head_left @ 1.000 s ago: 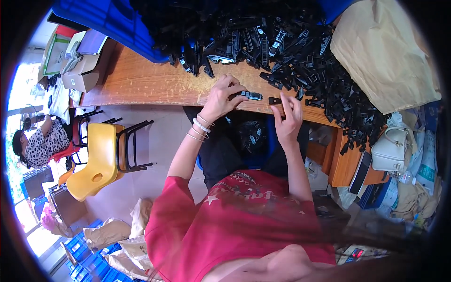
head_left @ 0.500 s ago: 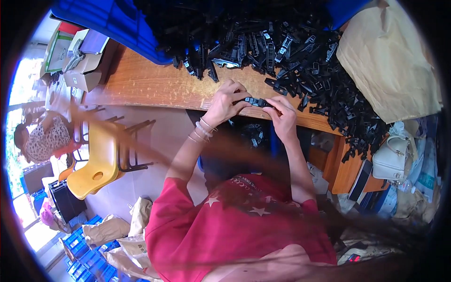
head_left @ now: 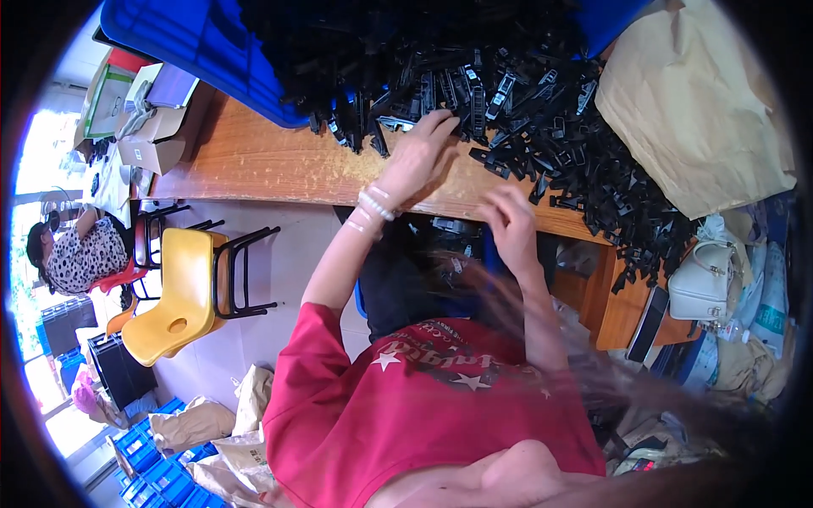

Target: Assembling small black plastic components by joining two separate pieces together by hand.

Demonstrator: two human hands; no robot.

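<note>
Black parts [head_left: 476,95], heaped at left fingers [head_left: 437,124], near bent right fingers [head_left: 509,201] (whether pinching, cannot tell)

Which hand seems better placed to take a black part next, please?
Probably the left hand: its fingers stretch toward the black pile, while the right hand is curled by the table edge.

Pale lettering, in Latin characters of more than one size, spreads across the chest of a red shirt [head_left: 423,415], set beside white stars [head_left: 470,382]. A few small dark printed marks, too faint to read, stand on a brown paper bag [head_left: 241,464] just left of the shirt. Well beyond the shirt, to the upper left, a small whitish label [head_left: 136,155] marks a cardboard box [head_left: 157,153], its print illegible.
</note>
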